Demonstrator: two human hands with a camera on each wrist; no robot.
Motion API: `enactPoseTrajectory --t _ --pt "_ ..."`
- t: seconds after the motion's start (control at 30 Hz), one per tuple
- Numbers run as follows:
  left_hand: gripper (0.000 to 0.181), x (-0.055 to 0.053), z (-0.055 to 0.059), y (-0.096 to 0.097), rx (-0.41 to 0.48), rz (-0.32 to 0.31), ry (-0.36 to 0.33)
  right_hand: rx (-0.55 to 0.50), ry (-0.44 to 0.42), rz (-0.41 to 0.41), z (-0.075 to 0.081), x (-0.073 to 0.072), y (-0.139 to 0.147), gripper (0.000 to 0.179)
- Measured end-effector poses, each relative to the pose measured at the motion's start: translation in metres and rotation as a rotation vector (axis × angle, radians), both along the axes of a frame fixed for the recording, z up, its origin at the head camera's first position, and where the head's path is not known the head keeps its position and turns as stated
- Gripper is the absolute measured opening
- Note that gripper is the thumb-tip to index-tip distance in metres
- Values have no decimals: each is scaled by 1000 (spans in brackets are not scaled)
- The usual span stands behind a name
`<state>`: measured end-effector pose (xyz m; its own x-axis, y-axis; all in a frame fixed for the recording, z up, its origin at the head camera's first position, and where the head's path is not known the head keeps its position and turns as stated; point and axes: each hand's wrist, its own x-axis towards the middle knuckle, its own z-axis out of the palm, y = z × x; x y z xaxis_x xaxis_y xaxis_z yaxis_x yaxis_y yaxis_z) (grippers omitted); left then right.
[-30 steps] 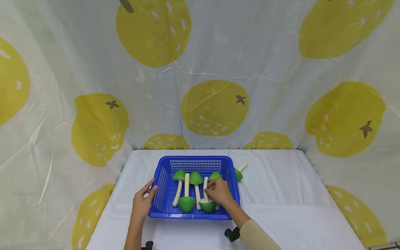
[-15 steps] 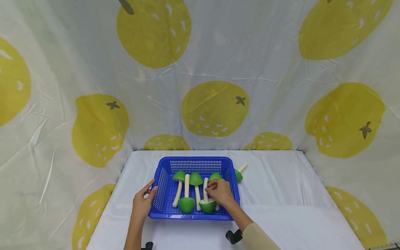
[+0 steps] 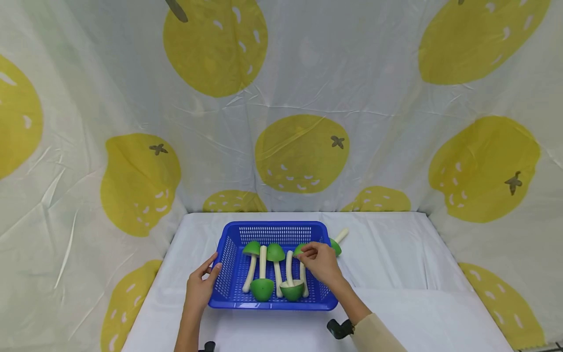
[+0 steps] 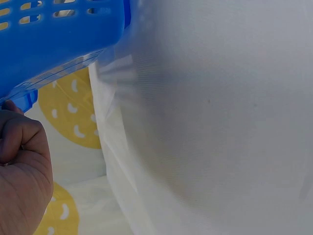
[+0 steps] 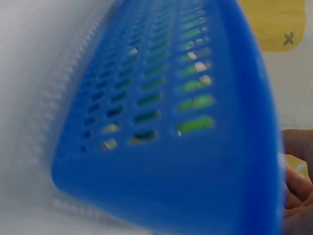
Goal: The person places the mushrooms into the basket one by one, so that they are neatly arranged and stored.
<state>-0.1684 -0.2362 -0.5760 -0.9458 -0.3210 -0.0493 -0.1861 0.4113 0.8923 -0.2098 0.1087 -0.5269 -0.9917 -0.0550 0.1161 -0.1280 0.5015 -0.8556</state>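
Note:
A blue plastic basket (image 3: 272, 304) holds a row of toy mushrooms with green caps and pale stems, caps alternating far and near. My left hand (image 3: 200, 287) grips the basket's left rim, thumb inside; in the left wrist view that hand (image 4: 22, 166) is curled at the rim. Above the basket's right side is my right hand (image 3: 321, 264), fingers loosely bent and holding nothing. Its fingertips are close to the cap of the rightmost mushroom (image 3: 303, 281); contact cannot be told. Left of it lies a mushroom with its cap toward me (image 3: 292, 292).
Another green mushroom (image 3: 336, 247) lies outside the basket, by its right wall. A white cloth (image 3: 396, 313) covers the table. Behind and at both sides hangs a curtain (image 3: 387, 146) printed with yellow lemons.
My right hand has let go of the near-cap mushroom's stem and moved up and to the right. The mushroom stays in the basket. My left hand has not moved.

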Motion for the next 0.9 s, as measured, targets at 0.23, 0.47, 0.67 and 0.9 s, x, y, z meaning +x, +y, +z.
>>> enactPoseTrajectory --t 0.23,0.47,0.67,0.9 --pt "56 2 -4 0 -14 -2 -8 -16 21 -48 11 -7 26 20" --pt "56 -1 -2 -1 -10 -11 12 -7 35 -96 17 -17 54 28" --pt "54 0 -4 -2 5 -6 6 35 38 -153 13 -24 72 25" --pt "54 0 -2 -1 -4 -9 16 46 26 -191 -2 -36 89 22"
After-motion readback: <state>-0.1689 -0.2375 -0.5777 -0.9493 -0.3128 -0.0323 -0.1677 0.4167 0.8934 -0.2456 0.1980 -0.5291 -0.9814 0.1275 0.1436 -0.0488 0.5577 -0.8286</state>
